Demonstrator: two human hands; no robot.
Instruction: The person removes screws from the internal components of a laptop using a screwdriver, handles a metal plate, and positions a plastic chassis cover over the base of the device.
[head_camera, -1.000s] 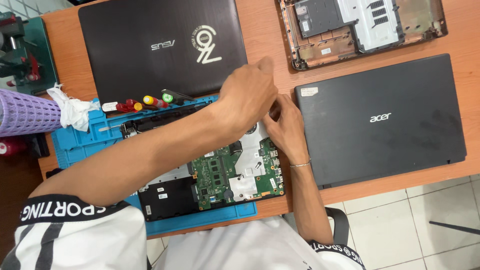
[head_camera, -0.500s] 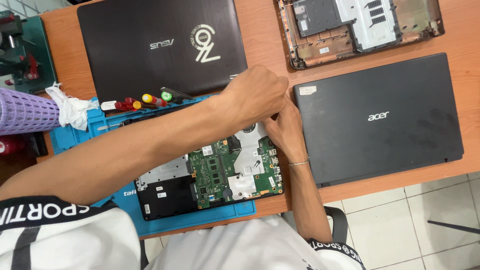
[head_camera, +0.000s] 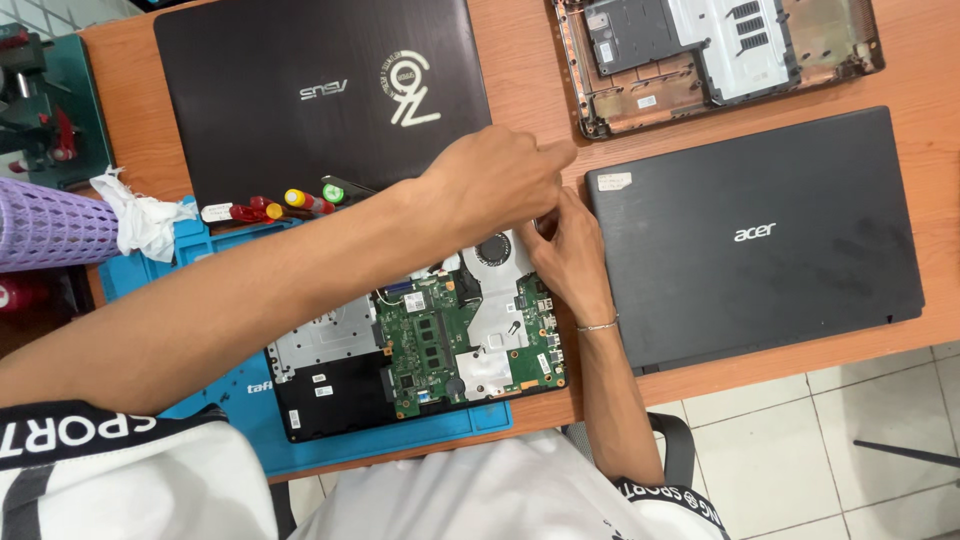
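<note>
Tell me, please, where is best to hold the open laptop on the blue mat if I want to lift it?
Probably grip the open laptop by its two short side edges, coming from left and right. It lies flat on the blue mat with its green board and fan bare, so fingers should stay off the top.

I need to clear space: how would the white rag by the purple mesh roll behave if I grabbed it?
The white rag looks crumpled and limp, so it would probably flop and drape. It likely weighs little. Frayed edges could snag the screwdrivers beside it.
</note>
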